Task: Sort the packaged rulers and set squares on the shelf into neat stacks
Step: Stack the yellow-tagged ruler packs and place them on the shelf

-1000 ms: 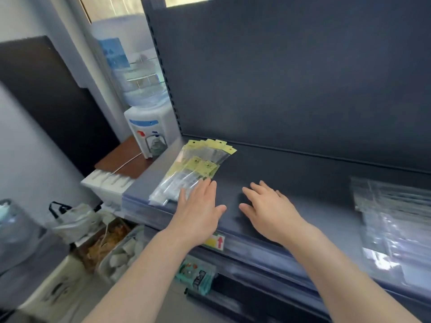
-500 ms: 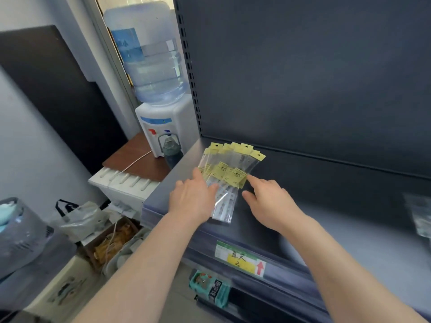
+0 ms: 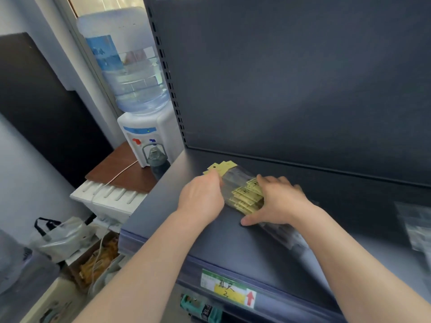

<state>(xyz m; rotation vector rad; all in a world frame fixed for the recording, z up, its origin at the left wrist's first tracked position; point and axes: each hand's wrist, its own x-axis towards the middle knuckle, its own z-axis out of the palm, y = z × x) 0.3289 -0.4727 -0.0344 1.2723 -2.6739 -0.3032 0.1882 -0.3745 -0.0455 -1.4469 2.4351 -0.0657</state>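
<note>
Left of my view: white water dispenser (image 3: 149, 134) with red and blue taps, and a large clear bottle (image 3: 133, 73) inverted on top. I note a dark flask (image 3: 157, 163) at the taps. The dispenser sits on a brown tabletop (image 3: 116, 170), with a white cable (image 3: 117, 177) lying across it. Lower left: plastic bag (image 3: 61, 237) with black handles, near a box (image 3: 99, 261) of yellowish items. Bottom centre: yellow-green label (image 3: 227, 290) with a red arrow.

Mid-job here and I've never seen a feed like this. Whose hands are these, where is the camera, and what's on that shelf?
No machine: a person's bare hands, filmed by one wide-angle camera on their head, looking down. On the dark shelf lies a pile of ruler packets with yellow labels. The right hand grips it, fingers curled over; the left hand meets its left edge, fingers hidden. More clear packets lie blurred at far right.
</note>
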